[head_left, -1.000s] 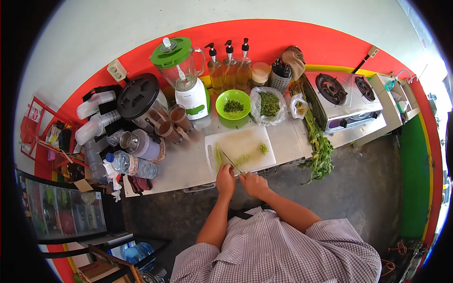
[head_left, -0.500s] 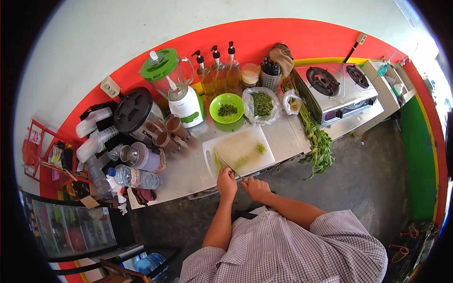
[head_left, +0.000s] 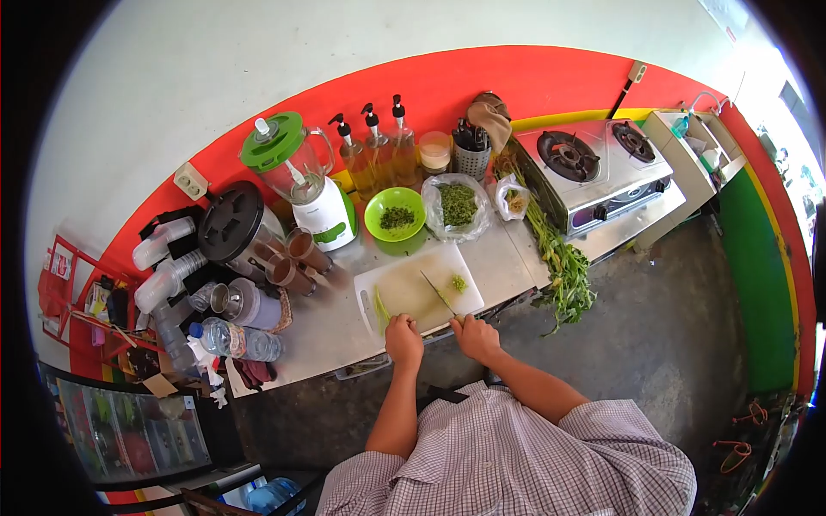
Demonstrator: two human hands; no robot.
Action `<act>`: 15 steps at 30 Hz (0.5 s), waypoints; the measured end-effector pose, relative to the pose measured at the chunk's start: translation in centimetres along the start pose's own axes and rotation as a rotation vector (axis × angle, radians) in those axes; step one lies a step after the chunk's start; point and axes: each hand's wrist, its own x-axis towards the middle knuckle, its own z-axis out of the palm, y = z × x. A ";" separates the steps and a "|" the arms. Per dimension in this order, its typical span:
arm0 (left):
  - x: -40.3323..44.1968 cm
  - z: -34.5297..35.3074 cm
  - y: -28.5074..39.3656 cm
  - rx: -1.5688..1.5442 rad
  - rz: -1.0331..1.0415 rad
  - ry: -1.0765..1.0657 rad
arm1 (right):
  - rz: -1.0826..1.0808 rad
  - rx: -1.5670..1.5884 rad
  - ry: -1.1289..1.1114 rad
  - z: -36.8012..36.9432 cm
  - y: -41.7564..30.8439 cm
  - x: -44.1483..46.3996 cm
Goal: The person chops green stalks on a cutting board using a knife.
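Note:
My right hand point(head_left: 476, 337) is closed round the handle of a knife point(head_left: 439, 293), whose blade points up and left over the white cutting board point(head_left: 404, 273). My left hand point(head_left: 403, 340) is closed at the board's front edge, by the lower end of some pale green stalks point(head_left: 380, 305). Whether its fingers hold the stalks is hard to see. Chopped green pieces point(head_left: 459, 283) lie on the board right of the blade. Behind the board stand a green bowl point(head_left: 395, 215) with chopped greens and a clear bag point(head_left: 457, 206) of chopped greens.
A blender point(head_left: 314, 206), pump bottles point(head_left: 379, 155) and brown drinks point(head_left: 305, 249) stand behind and left. Water bottles point(head_left: 237, 340) lie at the left. Leafy stalks point(head_left: 564, 275) hang over the front edge beside the gas stove point(head_left: 602, 176).
The knife and my right hand have moved right, away from the stalks and my left hand. The pieces near the blade now lie farther right. The whole view has shifted.

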 end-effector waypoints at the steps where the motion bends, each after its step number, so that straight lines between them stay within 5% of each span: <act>1: 0.4 0.1 0.5 -0.005 0.011 -0.014 | -0.005 -0.006 0.002 -0.2 0.2 0.2; 15: 2.7 1.1 0.1 -0.189 -0.019 -0.138 | -0.096 0.113 -0.047 1.4 -1.0 -1.4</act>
